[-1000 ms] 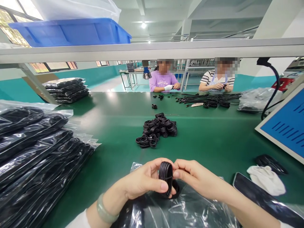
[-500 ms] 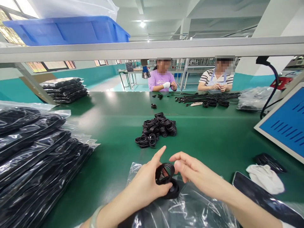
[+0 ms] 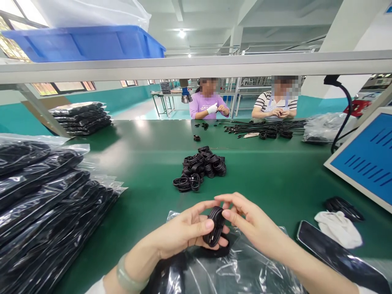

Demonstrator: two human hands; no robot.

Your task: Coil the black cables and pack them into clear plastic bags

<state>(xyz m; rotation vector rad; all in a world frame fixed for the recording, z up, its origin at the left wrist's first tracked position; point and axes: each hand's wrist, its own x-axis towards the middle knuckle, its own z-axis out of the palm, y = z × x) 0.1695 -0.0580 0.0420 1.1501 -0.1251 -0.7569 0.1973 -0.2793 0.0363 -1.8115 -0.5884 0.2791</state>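
Between my two hands is a coiled black cable (image 3: 215,226). My left hand (image 3: 192,228) grips it, thumb on the near face and fingers behind. At its upper right side, the thumb and fingertips of my right hand (image 3: 241,212) touch the coil. Under my hands lies a clear plastic bag (image 3: 241,265), and another black coil (image 3: 219,250) rests on it, partly covered by my left fingers. Farther forward on the green table (image 3: 147,212) sits a pile of coiled black cables (image 3: 203,163).
Filled bags (image 3: 45,204) are stacked at the left. On the right lie a phone (image 3: 333,253), a white glove (image 3: 338,228) and a blue-fronted box (image 3: 367,155). A shelf bar (image 3: 196,69) crosses above, carrying a blue bin (image 3: 85,43). Two people sit across the table behind loose cables (image 3: 269,128).
The held coil has turned from showing its open ring to a narrower side view. My left thumb has moved onto it, and my right fingertips have come against it.
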